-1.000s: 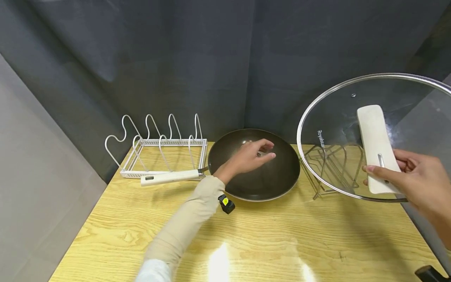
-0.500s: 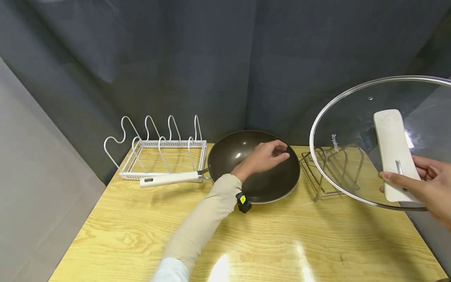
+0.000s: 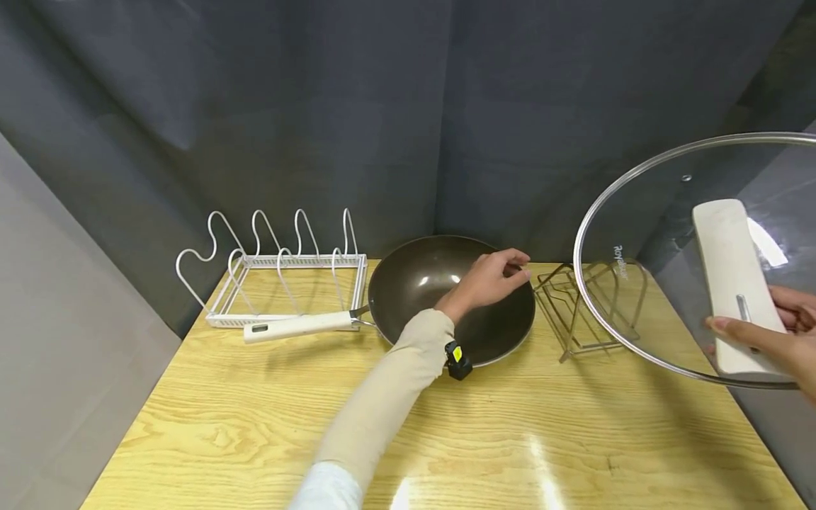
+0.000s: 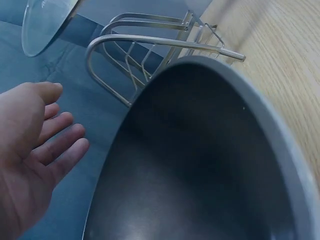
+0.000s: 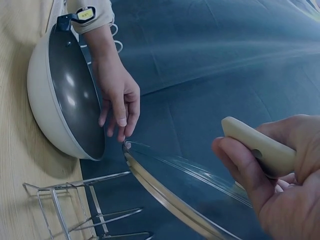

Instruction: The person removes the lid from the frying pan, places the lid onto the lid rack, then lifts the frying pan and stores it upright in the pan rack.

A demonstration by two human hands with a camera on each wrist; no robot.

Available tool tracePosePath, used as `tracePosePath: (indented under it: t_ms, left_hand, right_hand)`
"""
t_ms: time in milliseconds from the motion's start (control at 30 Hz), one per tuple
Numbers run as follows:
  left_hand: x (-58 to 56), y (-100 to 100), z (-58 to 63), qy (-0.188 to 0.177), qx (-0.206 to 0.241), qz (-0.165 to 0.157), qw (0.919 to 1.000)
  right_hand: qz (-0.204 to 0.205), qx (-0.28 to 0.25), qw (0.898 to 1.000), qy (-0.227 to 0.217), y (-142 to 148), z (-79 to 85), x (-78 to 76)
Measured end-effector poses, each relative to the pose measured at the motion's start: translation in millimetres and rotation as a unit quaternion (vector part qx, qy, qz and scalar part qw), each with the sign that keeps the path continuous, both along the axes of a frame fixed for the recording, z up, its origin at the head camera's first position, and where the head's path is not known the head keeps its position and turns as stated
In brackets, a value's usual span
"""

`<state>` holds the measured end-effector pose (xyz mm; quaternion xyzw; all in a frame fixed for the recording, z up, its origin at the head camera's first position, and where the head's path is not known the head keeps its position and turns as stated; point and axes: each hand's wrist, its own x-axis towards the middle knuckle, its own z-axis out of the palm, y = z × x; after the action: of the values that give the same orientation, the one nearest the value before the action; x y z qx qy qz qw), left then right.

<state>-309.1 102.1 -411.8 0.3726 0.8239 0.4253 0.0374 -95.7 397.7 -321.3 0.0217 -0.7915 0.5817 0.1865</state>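
Observation:
A dark-coated wok with a cream long handle rests on the wooden table, its handle pointing left. Over the wok's right side hovers my left hand, its fingers relaxed and holding nothing. In the left wrist view that hand is apart from the wok's rim. At the right, my right hand grips the cream handle of a large glass lid with a metal rim. The lid is raised above the table and tilted, and its right part lies beyond the head view.
A white rack with several upright loops stands left of the wok. Right of the wok is a metal wire rack, partly seen through the lid. A dark grey curtain hangs behind the table.
My left hand has moved to the right over the wok. My right hand has carried the lid farther right. The wok and both racks have stayed in place.

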Motion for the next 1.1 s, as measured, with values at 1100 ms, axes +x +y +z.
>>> tracePosePath:
  t_ms: [1100]
  left_hand:
    - [1.4,65.7,-14.4,0.068,-0.067,0.009,0.9954]
  right_hand:
    - [-0.044,0.13,0.99,-0.033,3.5,6.7,7.7]
